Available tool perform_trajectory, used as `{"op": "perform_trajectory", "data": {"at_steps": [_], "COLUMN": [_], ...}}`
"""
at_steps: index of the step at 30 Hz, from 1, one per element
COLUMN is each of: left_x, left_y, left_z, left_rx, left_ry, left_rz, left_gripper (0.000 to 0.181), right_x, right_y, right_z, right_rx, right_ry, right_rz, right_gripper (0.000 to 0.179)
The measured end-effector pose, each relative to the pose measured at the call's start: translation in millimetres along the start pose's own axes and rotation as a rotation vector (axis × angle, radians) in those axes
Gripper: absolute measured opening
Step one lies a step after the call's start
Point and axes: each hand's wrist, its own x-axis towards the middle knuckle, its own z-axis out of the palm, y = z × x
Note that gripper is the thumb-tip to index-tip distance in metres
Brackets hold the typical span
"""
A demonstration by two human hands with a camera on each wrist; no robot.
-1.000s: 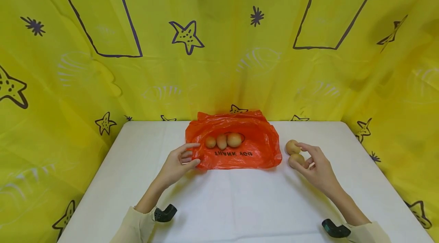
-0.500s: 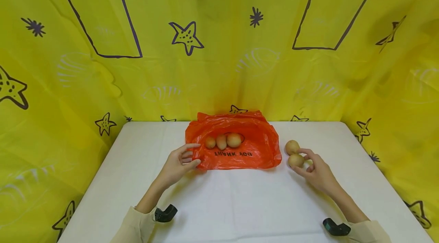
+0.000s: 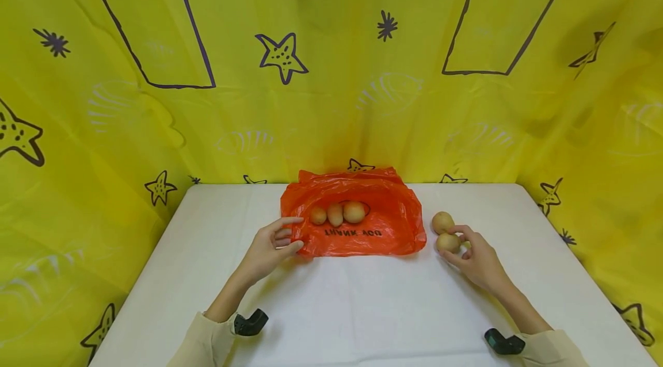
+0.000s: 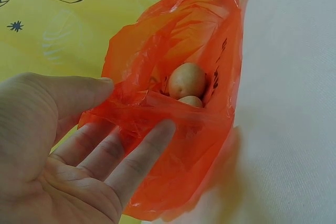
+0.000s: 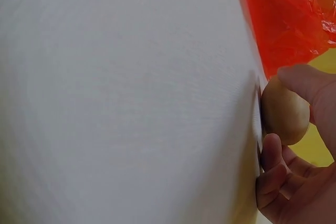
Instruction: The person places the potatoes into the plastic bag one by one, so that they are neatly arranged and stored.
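An orange-red plastic bag (image 3: 396, 243) lies with its mouth toward me, holding three tan potatoes (image 3: 354, 211) in a row. My left hand (image 3: 266, 249) is at the bag's left edge, its thumb and fingers apart and mostly straight against the plastic. In the left wrist view the fingers (image 4: 139, 163) overlap the red film. To the bag's right, my right hand (image 3: 481, 260) has thumb and index finger round the nearer of two loose potatoes (image 3: 448, 243). The other loose potato (image 3: 442, 222) sits just behind it.
A white-covered table (image 3: 352, 309) extends in front of the bag and to both sides. Yellow patterned sheeting (image 3: 331, 119) rises behind and at the sides. Dark curved wrist devices (image 3: 251, 322) sit at both cuffs.
My right index finger has come away from the farther loose potato and closed round the nearer one with the thumb. My left hand and the bag stay in place.
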Motion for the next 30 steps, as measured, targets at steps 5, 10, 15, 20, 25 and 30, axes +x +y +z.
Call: {"op": "perform_trajectory", "data": {"at_steps": [5,10,15,20,25,30], "left_x": [0.2,0.5,0.6,0.6,0.5,0.0], "left_y": [-1.1,-2.3,-1.8,-1.4,-1.1,-0.4], "left_z": [-0.2,0.1,0.0,0.1,0.0,-0.4], "left_rx": [-0.005,0.001,0.008,0.026,0.021,0.013], "left_ry": [-0.006,0.002,0.006,0.011,0.006,0.004], "left_rz": [-0.004,0.001,0.002,-0.01,-0.009,-0.002], "left_gripper": [0.048,0.048,0.047,0.047,0.047,0.047], "right_x": [0.4,0.7,0.5,0.2,-0.3,0.1], "right_y": [-2.3,-2.3,0.1,0.3,-0.1,0.6], "right_z": [0.0,0.7,1.7,2.1,2.7,3.0], "right_rx": [-0.008,-0.006,-0.015,-0.018,-0.021,-0.031], "right_ry": [0.003,-0.008,-0.003,0.004,0.006,0.011], "right_rz": [0.014,0.03,0.027,0.028,0.033,0.026], "right_gripper": [0.052,0.052,0.051,0.051,0.051,0.05]}}
